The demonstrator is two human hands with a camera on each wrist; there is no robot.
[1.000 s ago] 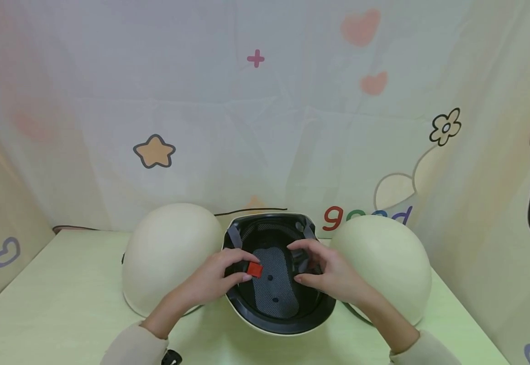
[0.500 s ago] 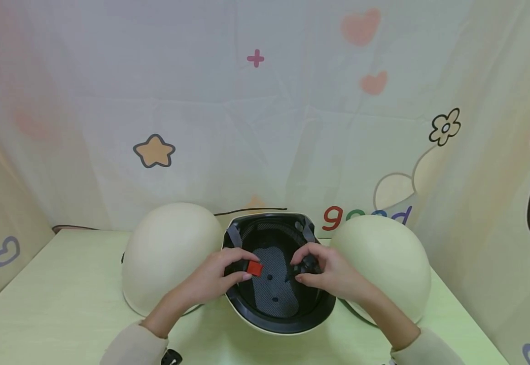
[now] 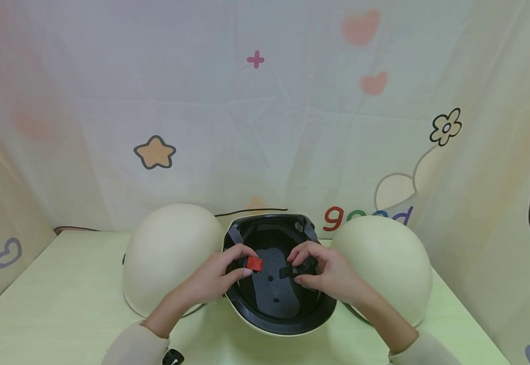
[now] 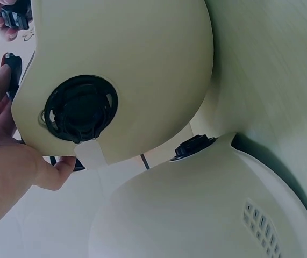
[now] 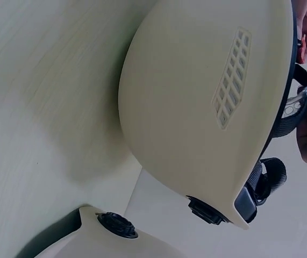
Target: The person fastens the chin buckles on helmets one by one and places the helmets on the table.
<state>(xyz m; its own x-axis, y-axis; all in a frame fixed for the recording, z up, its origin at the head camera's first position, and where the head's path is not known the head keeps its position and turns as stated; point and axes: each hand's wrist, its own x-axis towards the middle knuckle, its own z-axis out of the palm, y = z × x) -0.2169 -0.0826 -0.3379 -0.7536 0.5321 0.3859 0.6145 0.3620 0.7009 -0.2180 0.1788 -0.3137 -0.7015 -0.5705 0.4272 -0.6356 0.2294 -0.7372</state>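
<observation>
An upturned cream helmet [image 3: 287, 330] shows its black lining in the head view, between both hands. My left hand [image 3: 214, 268] pinches the red buckle end [image 3: 255, 263] of its chin strap between thumb and fingers. Opposite it, my right hand [image 3: 330, 266] pinches the strap's black buckle end [image 3: 286, 272], whose tip points left toward the red one. A gap separates the two ends. The right wrist view shows the dark webbing strap [image 5: 288, 124] by the right hand. In the left wrist view, the left hand's lower fingers lie near the helmet's edge, by a round black fitting [image 4: 81, 107].
Cream helmets stand dome up on both sides, one at the left [image 3: 169, 258] and one at the right [image 3: 388, 263]. All rest on a pale green table [image 3: 64, 289]. A printed curtain [image 3: 228, 126] hangs behind. A small black object [image 3: 172, 357] shows by the left sleeve.
My right fingers, spread apart a second ago, have closed on the black buckle end and turned its tip out to the left. The left hand has barely moved, keeping the red end.
</observation>
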